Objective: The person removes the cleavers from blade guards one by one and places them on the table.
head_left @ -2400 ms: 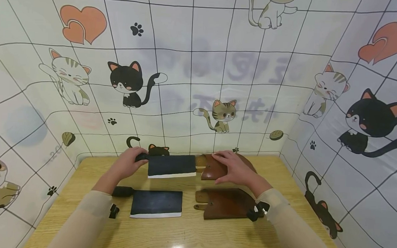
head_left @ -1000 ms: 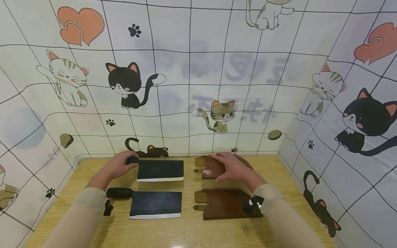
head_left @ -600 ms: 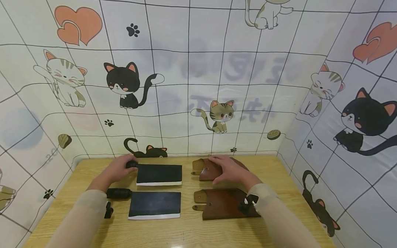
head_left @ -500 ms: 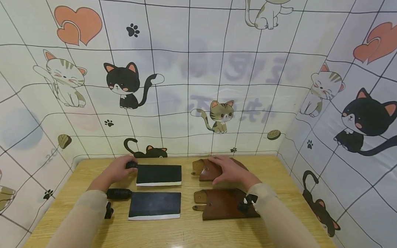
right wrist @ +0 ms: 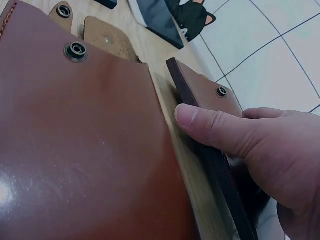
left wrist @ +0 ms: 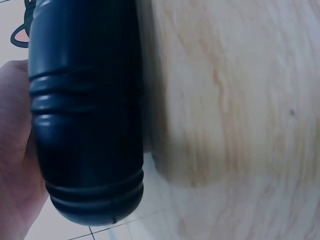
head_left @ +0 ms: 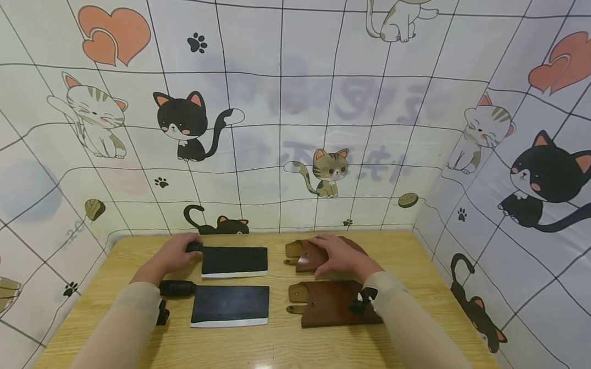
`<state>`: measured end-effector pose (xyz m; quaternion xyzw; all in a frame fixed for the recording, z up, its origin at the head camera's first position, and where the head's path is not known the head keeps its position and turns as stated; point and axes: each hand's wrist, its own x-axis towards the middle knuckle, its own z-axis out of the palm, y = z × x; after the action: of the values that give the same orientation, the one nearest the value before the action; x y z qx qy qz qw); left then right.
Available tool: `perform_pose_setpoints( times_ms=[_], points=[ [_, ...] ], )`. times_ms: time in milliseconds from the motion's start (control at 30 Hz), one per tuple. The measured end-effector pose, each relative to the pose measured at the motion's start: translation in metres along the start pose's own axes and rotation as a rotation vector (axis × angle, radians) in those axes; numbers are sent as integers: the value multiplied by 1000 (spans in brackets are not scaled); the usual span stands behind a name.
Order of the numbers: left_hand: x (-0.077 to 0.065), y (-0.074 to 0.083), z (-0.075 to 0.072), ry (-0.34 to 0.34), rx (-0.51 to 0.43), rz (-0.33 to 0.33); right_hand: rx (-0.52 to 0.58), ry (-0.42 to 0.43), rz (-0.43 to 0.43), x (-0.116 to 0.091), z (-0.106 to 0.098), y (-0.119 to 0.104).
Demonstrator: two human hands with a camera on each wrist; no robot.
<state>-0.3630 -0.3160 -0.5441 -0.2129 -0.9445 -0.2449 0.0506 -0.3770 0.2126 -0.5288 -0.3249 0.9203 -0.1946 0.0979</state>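
In the head view my left hand (head_left: 177, 252) grips the black handle of the far cleaver (head_left: 235, 261), whose dark blade points right, low over the tabletop. Parallel and nearer to me lies a second cleaver (head_left: 231, 305); its ringed handle fills much of the left wrist view, with part of my left hand (left wrist: 17, 155) behind it. My right hand (head_left: 345, 258) holds the far brown leather knife sheath (head_left: 306, 256), thumb on its near edge and fingers over the far side. The near sheath (head_left: 330, 301) lies flat in front of it, its snap straps pointing left.
All of this is on a light wooden table (head_left: 219, 352). Behind and to both sides hangs a white gridded cloth (head_left: 280, 195) printed with cats, meeting the table's back edge close behind the far cleaver and sheath.
The far cleaver has been drawn left, away from the far sheath, and lowered toward the table, my left hand still on its handle. My right hand and the far sheath have shifted slightly down.
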Motion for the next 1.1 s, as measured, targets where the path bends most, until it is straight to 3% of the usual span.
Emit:
perform_pose_setpoints(
  times_ms=[300, 567, 1100],
  points=[
    [2, -3, 2, -43, -15, -64, 84, -58, 60, 2, 8, 7],
    [2, -5, 4, -26, -22, -102, 99, -90, 48, 4, 6, 7],
    [1, -4, 7, -33, -61, -148, 78, -75, 74, 4, 9, 11]
  ],
)
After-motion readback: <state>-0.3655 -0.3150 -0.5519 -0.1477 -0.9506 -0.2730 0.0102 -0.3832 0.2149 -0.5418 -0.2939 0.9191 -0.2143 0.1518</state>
